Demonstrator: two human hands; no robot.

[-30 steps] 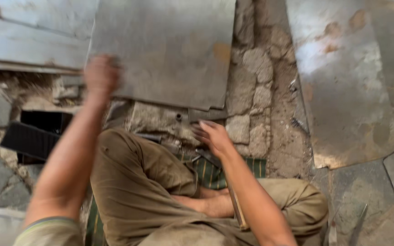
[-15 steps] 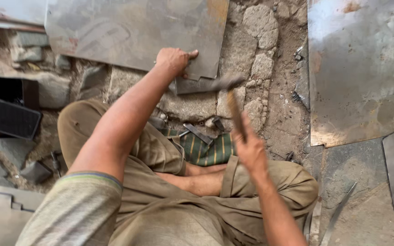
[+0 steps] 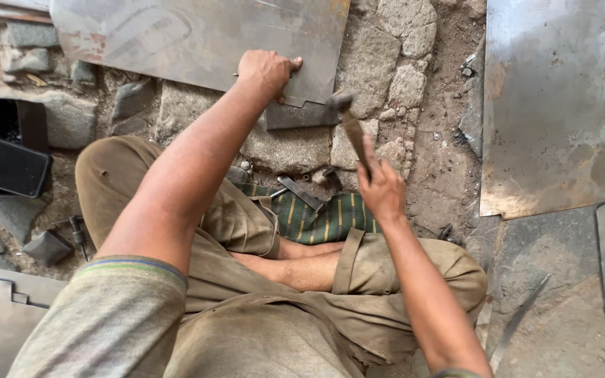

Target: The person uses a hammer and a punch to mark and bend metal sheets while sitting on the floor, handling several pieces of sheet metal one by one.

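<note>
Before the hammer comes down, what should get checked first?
1. Right hand has a firm grip on the hammer: ok.
2. Left hand presses on the metal sheet: ok.
3. Left fingers are away from the hammer head: ok, they look apart.
4. A small tool seems to sit under the left hand: cannot tell.
5. The sheet's notched corner lies on the stone floor: ok.
6. Loose tools by the striped cloth are out of the swing: ok.
</note>
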